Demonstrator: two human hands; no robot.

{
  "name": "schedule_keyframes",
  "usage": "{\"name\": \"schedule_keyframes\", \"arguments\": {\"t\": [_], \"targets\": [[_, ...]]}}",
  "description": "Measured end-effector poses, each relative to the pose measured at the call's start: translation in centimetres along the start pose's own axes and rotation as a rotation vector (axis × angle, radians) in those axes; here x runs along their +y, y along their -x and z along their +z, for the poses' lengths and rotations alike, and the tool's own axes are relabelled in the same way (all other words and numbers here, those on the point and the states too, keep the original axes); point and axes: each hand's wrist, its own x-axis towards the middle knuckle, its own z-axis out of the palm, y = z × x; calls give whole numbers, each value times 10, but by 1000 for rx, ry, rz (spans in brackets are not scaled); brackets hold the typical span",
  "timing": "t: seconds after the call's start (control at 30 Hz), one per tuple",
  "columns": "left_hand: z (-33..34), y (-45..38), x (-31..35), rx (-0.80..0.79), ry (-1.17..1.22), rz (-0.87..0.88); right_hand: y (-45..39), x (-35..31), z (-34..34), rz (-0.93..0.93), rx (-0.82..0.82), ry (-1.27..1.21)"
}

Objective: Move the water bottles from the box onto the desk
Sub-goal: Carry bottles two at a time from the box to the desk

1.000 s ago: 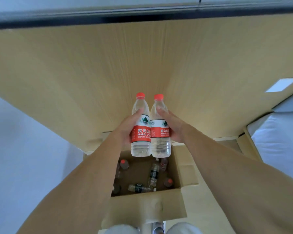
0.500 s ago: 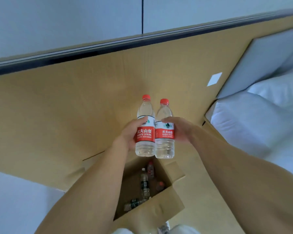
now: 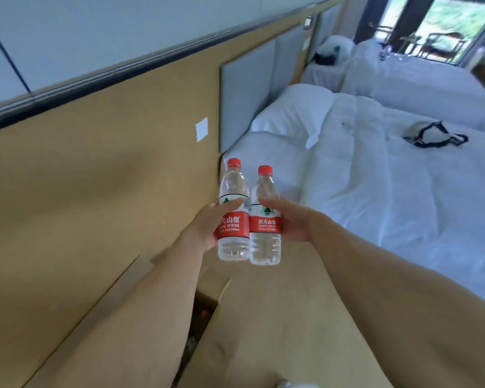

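Two clear water bottles, red-capped and red-labelled, held upright and touching side by side at frame centre. The left hand [image 3: 207,225] grips the left bottle [image 3: 233,211]; the right hand [image 3: 289,222] grips the right bottle [image 3: 265,219]. At 6 o'clock, the open cardboard box [image 3: 207,287], largely hidden by the forearms; a red cap [image 3: 204,313] shows inside. From 1 to 3 o'clock, a white bed [image 3: 403,191] with pillows [image 3: 294,110]. At 9 o'clock, tan wood panelling [image 3: 81,177].
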Motion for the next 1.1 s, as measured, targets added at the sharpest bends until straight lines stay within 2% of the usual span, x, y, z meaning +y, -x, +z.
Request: {"name": "schedule_keyframes", "arguments": {"t": [0.13,0.27,0.57,0.83,1.1], "targets": [[82,-30,-17,-211,-82,-74,57,6,-68,-58,152,-100],[174,-44,-45,-286,-183,-169,124,22,-133,-71,257,-233],[373,-25,-144,-565,-382,-324,292,97,-268,-148,495,-450],[541,11,-248,-763,-492,-387,440,167,-355,-221,740,-598],[672,58,-329,-1042,-591,-503,557,230,-409,-271,973,-755]]}}
